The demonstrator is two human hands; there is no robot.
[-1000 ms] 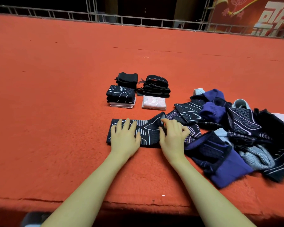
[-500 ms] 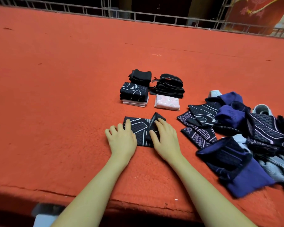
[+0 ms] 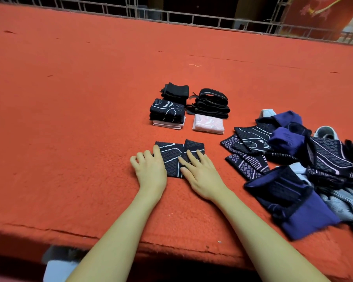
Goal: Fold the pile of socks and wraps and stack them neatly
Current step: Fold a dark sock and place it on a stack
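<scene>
Sock [image 3: 172,159] lies folded under the flat, open left hand [image 3: 150,171] and right hand [image 3: 202,176], likely pressing its crease before stacking.

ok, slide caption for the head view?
Both hands press a folded dark sock flat on the red carpet, stacks behind.

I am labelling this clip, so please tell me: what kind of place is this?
Probably a carpeted stage or platform in an indoor hall, not a home. The wide red carpet drops off at its near edge, a metal railing runs behind it, and a red banner hangs beyond.
</scene>
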